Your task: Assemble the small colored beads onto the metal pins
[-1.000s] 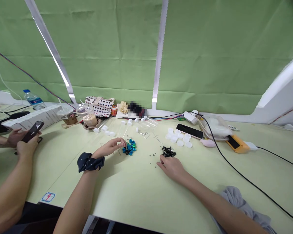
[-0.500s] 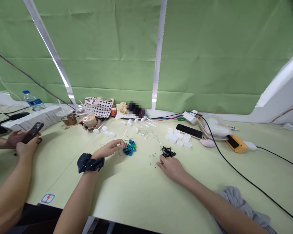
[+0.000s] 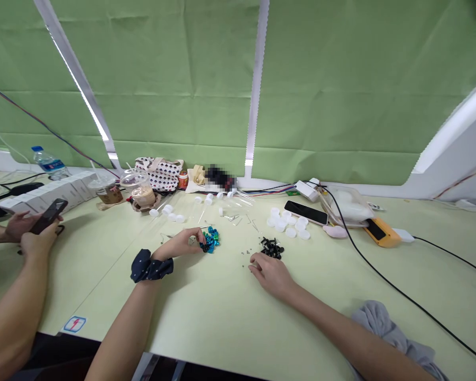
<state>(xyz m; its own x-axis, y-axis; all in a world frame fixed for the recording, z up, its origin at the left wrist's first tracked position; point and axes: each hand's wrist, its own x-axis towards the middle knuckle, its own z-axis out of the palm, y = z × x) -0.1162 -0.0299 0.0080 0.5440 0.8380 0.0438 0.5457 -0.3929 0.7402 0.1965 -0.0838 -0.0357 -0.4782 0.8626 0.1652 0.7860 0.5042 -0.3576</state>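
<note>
My left hand (image 3: 182, 243), with a dark scrunchie (image 3: 148, 267) on its wrist, lies on the pale green table (image 3: 222, 312). Its fingertips pinch at the edge of a small heap of blue and teal beads (image 3: 210, 239); what they hold is too small to make out. My right hand (image 3: 270, 272) rests palm down just in front of a heap of small black parts (image 3: 272, 247), with its fingers curled. Thin metal pins (image 3: 235, 217) and tiny grey bits (image 3: 246, 252) are scattered between the heaps.
White caps (image 3: 287, 225) lie behind the black parts, more white caps (image 3: 167, 211) at left. A phone (image 3: 305, 212), an orange device (image 3: 382, 233) and a black cable (image 3: 384, 275) sit at right. Two drink cups (image 3: 138, 193) and a patterned pouch (image 3: 161, 172) stand behind. A person at left holds a phone (image 3: 47, 216).
My left hand's fingertips have closed in on the blue beads. My right hand has slid slightly left and nearer to me. The camera view has shifted a little.
</note>
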